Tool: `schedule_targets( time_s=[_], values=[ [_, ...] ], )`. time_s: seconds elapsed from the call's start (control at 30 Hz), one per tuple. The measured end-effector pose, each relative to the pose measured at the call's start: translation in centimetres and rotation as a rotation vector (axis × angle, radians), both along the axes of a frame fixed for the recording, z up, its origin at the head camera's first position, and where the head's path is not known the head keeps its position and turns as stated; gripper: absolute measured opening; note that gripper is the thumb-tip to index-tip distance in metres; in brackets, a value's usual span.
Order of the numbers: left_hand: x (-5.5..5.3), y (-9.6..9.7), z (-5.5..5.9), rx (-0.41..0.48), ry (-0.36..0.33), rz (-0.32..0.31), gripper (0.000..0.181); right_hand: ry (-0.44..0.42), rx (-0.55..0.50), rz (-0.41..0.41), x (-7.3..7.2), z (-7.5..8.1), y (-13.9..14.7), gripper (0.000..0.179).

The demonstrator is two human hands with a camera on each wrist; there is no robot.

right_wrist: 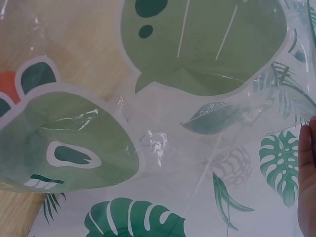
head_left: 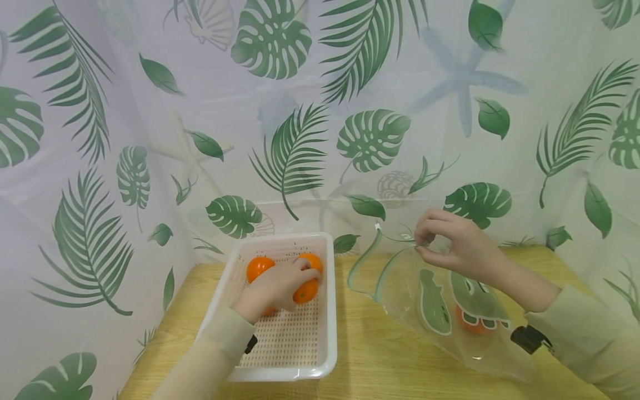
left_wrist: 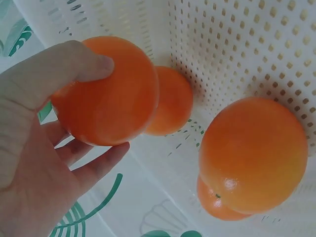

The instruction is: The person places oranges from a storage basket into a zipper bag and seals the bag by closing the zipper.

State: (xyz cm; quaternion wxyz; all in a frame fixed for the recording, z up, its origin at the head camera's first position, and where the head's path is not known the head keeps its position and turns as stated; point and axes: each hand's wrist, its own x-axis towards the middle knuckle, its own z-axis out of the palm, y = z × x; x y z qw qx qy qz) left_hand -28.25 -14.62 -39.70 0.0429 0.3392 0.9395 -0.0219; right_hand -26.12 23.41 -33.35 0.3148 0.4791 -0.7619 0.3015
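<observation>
My left hand (head_left: 277, 283) reaches into a white perforated plastic basket (head_left: 331, 311) and grips an orange (left_wrist: 108, 98), with the thumb on top and the fingers underneath. Around it in the basket are more oranges, one at the far left (head_left: 260, 268) and others beside or partly under the hand. To the right, my right hand (head_left: 455, 244) pinches the top edge of a clear plastic bag (head_left: 400, 294) with green cartoon prints. The bag's mouth hangs wide on its left side. Inside, an orange (head_left: 475, 329) shows behind the print; in the right wrist view only a sliver appears.
The basket and bag stand side by side on a wood-grain table (head_left: 365, 344). A leaf-patterned cloth (head_left: 310, 183) rises as a wall behind and at both sides. The basket's raised rim lies between the left hand and the bag.
</observation>
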Motion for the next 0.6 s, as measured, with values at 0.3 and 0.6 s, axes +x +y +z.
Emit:
schedule_targets(
  time_s=[0.3,0.6],
  values=[
    [0.6,-0.1,1.3,0.027,0.068,-0.037,0.074,-0.008,0.006,-0.011,0.1,-0.1,0.1,0.036],
    [0.8,0.3,2.2,0.082,0.126,-0.139,0.076,-0.008,0.002,-0.017,0.2,0.1,0.0,0.038]
  ],
)
